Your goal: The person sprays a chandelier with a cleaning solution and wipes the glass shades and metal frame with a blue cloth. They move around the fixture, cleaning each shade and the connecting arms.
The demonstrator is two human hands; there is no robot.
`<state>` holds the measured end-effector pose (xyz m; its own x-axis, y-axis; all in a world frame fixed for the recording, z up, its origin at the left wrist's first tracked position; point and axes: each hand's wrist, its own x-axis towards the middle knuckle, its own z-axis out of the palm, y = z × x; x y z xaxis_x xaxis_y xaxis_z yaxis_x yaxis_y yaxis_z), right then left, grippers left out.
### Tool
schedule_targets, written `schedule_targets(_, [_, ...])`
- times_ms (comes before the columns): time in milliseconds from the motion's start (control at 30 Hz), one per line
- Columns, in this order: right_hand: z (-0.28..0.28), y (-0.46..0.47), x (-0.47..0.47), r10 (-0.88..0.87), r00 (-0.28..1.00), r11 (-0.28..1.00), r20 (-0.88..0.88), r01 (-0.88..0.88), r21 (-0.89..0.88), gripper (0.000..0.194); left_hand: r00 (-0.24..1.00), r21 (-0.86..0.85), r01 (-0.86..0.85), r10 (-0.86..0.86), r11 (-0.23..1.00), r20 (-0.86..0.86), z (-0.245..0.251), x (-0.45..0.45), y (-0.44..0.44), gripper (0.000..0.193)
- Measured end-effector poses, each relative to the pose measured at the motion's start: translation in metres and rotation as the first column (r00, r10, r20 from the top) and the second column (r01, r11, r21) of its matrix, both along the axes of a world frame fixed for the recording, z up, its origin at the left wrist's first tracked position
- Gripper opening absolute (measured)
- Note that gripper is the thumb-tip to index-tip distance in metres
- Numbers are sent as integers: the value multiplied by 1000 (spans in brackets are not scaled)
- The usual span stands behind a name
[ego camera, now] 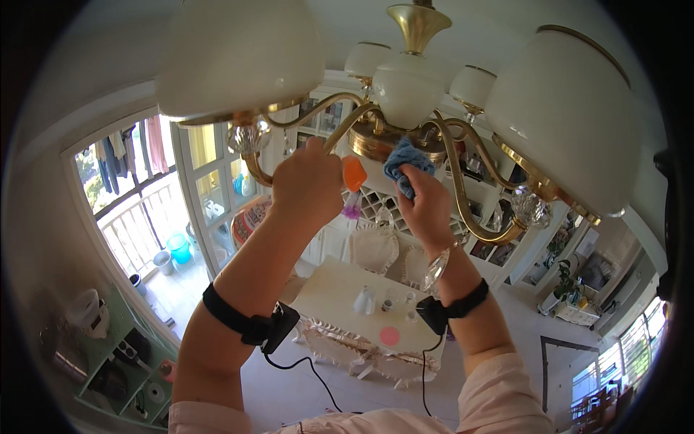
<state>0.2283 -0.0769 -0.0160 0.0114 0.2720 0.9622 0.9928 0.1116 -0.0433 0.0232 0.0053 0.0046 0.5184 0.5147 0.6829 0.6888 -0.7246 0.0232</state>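
Observation:
A chandelier with curved brass arms (pixel 347 123) and large white glass shades (pixel 244 59) hangs right before me. My left hand (pixel 308 187) is closed around one brass arm, left of the centre. An orange object (pixel 354 173) shows beside its knuckles; its kind and what holds it are unclear. In my right hand (pixel 425 209) is a crumpled blue cloth (pixel 406 163), pressed to or just before the round brass base (pixel 374 144) at the chandelier's middle. A clear crystal pendant (pixel 435 270) hangs in front of my right wrist.
More crystal drops (pixel 531 206) hang under the shades. Far below stands a white dining table (pixel 331 287) with glassware (pixel 365 301) and frilled chairs (pixel 374 247). A glazed door (pixel 209 179) opens onto a balcony at left. Cables (pixel 309 361) run from my wrist-strapped devices.

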Motion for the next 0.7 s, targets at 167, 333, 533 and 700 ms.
schedule_targets(167, [-7,11,37,-44,882,991,-469,97,90,33,999,33,48,-48,998,8,-6,3,0,14])
schedule_targets(333, [-9,18,61,-37,980,995,195,19,93,34,1000,38,20,-21,999,13,-5,4,0,13])
schedule_targets(533, [-10,19,54,-70,910,997,-408,78,3,25,1000,30,-6,6,1000,-3,0,1,2,14])
schedule_targets(700, [-25,38,74,252,961,956,-116,-229,182,31,1000,-3,18,-18,1000,-21,-4,-2,9,16])
